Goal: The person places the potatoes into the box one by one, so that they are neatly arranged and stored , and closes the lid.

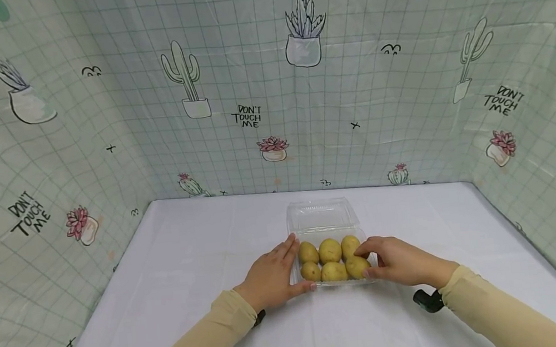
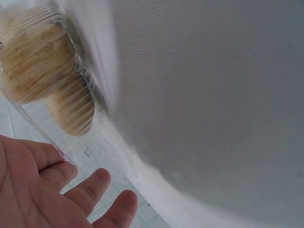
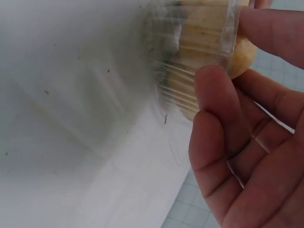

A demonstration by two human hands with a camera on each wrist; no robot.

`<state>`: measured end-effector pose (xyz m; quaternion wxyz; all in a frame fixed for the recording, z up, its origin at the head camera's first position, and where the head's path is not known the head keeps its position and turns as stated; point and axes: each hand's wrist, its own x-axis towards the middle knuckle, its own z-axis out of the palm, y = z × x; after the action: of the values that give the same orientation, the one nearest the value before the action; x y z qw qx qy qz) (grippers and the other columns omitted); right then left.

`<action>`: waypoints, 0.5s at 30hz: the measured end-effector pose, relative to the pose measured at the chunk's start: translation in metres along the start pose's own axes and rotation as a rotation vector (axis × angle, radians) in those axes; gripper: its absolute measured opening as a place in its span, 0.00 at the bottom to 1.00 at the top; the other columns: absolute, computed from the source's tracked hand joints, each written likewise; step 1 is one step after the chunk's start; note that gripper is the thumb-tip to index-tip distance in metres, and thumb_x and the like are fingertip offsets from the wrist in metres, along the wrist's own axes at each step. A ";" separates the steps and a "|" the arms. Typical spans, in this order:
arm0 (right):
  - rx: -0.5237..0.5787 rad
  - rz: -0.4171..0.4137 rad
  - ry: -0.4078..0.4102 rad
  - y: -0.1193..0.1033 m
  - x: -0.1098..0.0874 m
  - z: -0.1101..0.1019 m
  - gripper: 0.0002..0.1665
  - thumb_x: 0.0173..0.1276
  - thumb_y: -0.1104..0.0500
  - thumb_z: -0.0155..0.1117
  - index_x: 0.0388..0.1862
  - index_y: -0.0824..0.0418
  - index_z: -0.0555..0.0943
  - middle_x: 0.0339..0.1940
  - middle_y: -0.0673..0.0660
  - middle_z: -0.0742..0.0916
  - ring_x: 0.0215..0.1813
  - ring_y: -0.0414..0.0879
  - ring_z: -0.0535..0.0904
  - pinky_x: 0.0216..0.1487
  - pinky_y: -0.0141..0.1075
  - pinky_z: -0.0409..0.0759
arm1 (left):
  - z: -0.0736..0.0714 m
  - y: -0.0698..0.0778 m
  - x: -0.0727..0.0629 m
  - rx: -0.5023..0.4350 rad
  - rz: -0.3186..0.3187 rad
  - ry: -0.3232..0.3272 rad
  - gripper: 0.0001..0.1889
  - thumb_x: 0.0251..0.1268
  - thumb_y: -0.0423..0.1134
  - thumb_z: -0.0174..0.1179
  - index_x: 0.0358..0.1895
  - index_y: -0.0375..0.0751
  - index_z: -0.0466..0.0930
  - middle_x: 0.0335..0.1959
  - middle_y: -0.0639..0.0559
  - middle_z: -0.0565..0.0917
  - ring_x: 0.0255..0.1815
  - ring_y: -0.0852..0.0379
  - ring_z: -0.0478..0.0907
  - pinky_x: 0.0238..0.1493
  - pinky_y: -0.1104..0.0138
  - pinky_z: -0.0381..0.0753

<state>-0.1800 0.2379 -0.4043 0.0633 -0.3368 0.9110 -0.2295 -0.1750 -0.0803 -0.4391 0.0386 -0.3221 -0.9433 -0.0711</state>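
Observation:
A clear plastic clamshell container stands on the table with its lid tipped back, away from me. Several yellow potatoes lie inside in two rows. My left hand rests along the container's left side, fingers extended and thumb at the front edge. In the left wrist view, potatoes show through the ribbed wall. My right hand pinches the front right potato between thumb and finger. In the right wrist view, its other fingers curl outside the container wall.
A white-covered table surrounds the container. Behind and at both sides hangs a grid-patterned curtain printed with potted plants. Black wrist devices show under the sleeves.

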 end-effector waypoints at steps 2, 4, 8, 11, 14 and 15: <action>-0.005 0.000 0.001 0.000 0.001 0.000 0.21 0.67 0.54 0.72 0.56 0.61 0.81 0.49 0.49 0.84 0.27 0.32 0.74 0.33 0.32 0.77 | 0.000 0.000 0.000 -0.003 -0.002 -0.001 0.52 0.66 0.73 0.48 0.78 0.32 0.53 0.79 0.40 0.54 0.75 0.45 0.60 0.69 0.57 0.66; -0.003 0.005 0.004 0.000 0.001 0.001 0.21 0.67 0.53 0.71 0.55 0.60 0.82 0.49 0.49 0.84 0.27 0.32 0.74 0.33 0.32 0.77 | -0.001 0.000 0.000 -0.003 -0.003 -0.003 0.52 0.66 0.74 0.48 0.78 0.32 0.53 0.79 0.40 0.54 0.75 0.46 0.60 0.69 0.57 0.66; -0.005 0.006 0.010 0.001 -0.001 0.002 0.21 0.68 0.52 0.70 0.56 0.59 0.81 0.49 0.49 0.84 0.27 0.32 0.74 0.32 0.32 0.76 | -0.002 0.000 0.000 -0.002 -0.005 -0.005 0.52 0.66 0.74 0.47 0.78 0.32 0.53 0.79 0.40 0.53 0.75 0.46 0.60 0.68 0.57 0.67; -0.014 0.006 0.012 0.002 -0.003 0.003 0.22 0.69 0.50 0.70 0.57 0.59 0.81 0.50 0.48 0.83 0.27 0.33 0.74 0.32 0.32 0.76 | -0.002 0.000 0.000 0.000 -0.003 -0.006 0.52 0.66 0.74 0.47 0.78 0.32 0.54 0.79 0.40 0.53 0.75 0.46 0.60 0.68 0.56 0.67; -0.017 -0.001 0.021 0.003 -0.004 0.005 0.22 0.69 0.51 0.70 0.58 0.58 0.81 0.50 0.47 0.83 0.28 0.33 0.74 0.32 0.31 0.76 | -0.002 0.000 0.000 0.005 -0.003 -0.008 0.53 0.66 0.74 0.46 0.78 0.32 0.54 0.79 0.40 0.53 0.75 0.46 0.60 0.68 0.56 0.68; -0.021 -0.002 0.027 0.004 -0.005 0.005 0.22 0.68 0.50 0.70 0.58 0.58 0.81 0.51 0.47 0.82 0.29 0.33 0.75 0.32 0.31 0.76 | -0.002 0.000 0.000 0.005 -0.002 -0.008 0.53 0.66 0.74 0.46 0.78 0.32 0.54 0.79 0.40 0.53 0.75 0.46 0.60 0.68 0.56 0.68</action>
<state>-0.1772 0.2415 -0.4105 0.0474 -0.3351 0.9139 -0.2244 -0.1749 -0.0805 -0.4368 0.0355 -0.3213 -0.9439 -0.0674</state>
